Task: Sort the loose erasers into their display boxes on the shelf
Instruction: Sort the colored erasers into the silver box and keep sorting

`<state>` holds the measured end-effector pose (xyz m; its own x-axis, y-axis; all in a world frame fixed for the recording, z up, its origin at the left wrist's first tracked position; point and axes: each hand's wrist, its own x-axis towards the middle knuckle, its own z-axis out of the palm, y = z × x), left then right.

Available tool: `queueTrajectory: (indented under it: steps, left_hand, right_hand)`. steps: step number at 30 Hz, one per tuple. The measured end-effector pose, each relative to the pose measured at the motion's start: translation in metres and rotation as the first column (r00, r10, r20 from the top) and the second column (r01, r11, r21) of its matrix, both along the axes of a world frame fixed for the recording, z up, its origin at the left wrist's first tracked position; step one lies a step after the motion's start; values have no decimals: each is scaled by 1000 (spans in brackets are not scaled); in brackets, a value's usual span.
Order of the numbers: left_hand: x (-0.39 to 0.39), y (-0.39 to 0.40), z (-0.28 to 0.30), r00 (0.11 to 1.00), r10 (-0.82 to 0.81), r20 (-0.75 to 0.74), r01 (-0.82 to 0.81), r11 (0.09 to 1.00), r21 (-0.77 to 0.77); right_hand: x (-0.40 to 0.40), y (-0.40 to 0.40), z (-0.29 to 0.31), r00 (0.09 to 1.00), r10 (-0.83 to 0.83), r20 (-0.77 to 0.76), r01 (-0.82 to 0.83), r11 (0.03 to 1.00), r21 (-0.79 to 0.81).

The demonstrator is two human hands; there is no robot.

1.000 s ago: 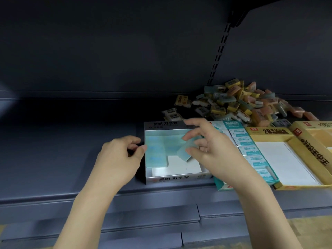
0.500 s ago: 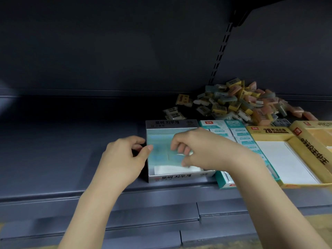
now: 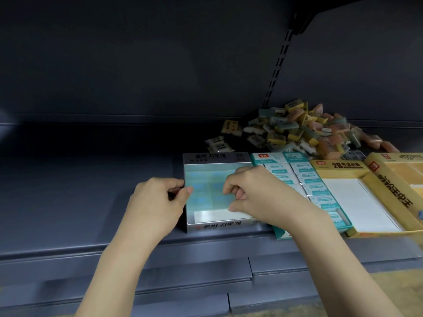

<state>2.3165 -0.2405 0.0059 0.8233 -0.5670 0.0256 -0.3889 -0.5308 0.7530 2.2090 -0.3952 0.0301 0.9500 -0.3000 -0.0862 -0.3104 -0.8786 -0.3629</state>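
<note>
1. The shelf (image 3: 80, 191) lies bare left of the silver box (image 3: 217, 224).
2. Right of it, the teal box (image 3: 304, 179) and yellow boxes (image 3: 366, 179) stand side by side, touching.
3. The eraser pile (image 3: 304, 131) crowds the back right corner.

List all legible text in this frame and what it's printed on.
"로버 지우개": silver display box, on its front wall and again on its back flap.
"2B": yellow display box, back flap; the characters after it are blurred.
Large rotated characters on the tilted yellow box: not reliably readable.
Teal box labels, red logos, loose erasers: too small or blurred.
</note>
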Motion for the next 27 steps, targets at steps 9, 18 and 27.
queueTrajectory:
  steps: [9,18,27]
  left_hand:
    - [0,-6,12,987,12,162,-18,999,36]
    - [-16,-82,41,868,-251,429,251,966,56]
    - [-30,-213,49,665,-523,533,406,852,330]
  right_hand:
    - [-13,-5,4,994,-6,111,14,997,-75]
    - [-55,-59,17,956,5,294,91,947,-310]
    - [-114,-145,16,958,30,284,125,850,-512]
